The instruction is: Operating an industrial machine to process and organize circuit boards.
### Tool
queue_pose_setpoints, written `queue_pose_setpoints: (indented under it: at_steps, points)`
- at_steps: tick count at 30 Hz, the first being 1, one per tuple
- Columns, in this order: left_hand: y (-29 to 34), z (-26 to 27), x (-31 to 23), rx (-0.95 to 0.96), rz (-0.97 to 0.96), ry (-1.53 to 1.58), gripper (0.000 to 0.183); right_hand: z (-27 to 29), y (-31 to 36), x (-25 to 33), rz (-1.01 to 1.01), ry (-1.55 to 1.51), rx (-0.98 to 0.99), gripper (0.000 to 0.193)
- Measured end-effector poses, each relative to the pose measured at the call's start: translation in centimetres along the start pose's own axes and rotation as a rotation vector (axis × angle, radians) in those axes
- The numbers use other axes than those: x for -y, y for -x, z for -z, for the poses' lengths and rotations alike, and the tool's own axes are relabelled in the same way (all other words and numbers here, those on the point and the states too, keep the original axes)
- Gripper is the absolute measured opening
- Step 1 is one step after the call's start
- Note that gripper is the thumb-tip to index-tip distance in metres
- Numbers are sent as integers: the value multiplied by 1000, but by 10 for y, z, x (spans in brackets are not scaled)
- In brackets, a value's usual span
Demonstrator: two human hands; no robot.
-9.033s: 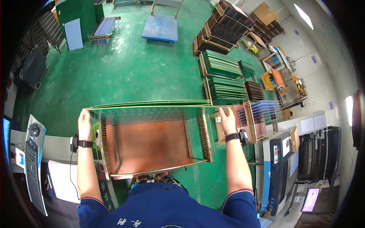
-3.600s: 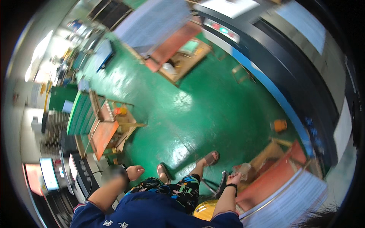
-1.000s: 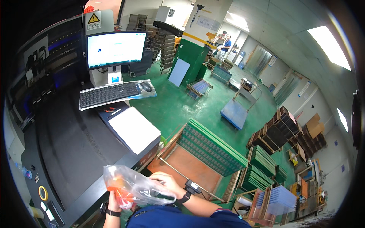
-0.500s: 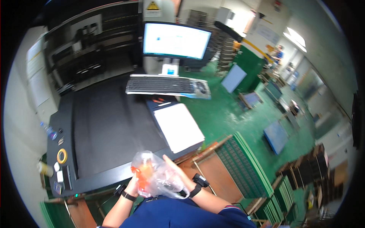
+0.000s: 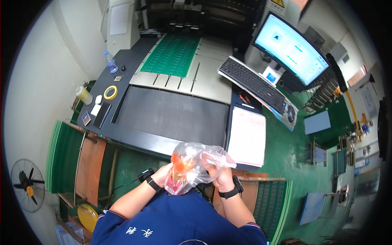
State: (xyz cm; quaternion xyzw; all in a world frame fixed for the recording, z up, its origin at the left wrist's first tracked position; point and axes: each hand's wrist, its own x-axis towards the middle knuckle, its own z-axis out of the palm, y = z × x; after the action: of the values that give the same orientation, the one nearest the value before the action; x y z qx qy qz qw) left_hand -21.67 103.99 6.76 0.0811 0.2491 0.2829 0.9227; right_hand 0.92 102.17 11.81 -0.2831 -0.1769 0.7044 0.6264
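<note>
Both hands work a clear plastic bag (image 5: 192,165) held at chest height, just short of the near edge of the dark desk (image 5: 171,114); the left hand (image 5: 163,175) grips its lower left side, fingers clenched on the film, while the right hand (image 5: 218,173) pinches the upper right folds, fingers closed on the same bag; orange and red pieces show through the plastic, too crumpled to identify.

On the desk lie a green panel (image 5: 173,55), a keyboard (image 5: 255,83) below a lit monitor (image 5: 292,49), a white sheet (image 5: 247,136), a yellow tape roll (image 5: 110,92) and a small bottle (image 5: 110,62).

A likely risk: the thin film could tear or slip if the two hands pull apart too hard, dropping the contents onto the green floor (image 5: 286,155) between desk and body.

Compared with half a second earlier, the view has swung left, so the monitor now sits at the upper right; the bag stays held in both hands, slightly higher.
</note>
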Motion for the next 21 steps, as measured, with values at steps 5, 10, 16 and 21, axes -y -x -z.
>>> queue_pose_setpoints:
  at_steps: [5,10,16,21]
  points:
    - [8,0,1,-13,-31,-51,38,-25,-11,-11,-200,607,173,51]
    - [9,-1,1,9,-19,-95,38,-58,-27,-4,-92,746,286,37]
    - [9,-1,-1,51,10,-68,38,-30,-27,30,-231,536,67,23]
    - [6,-2,-10,78,34,-44,39,-20,10,61,-305,924,356,17]
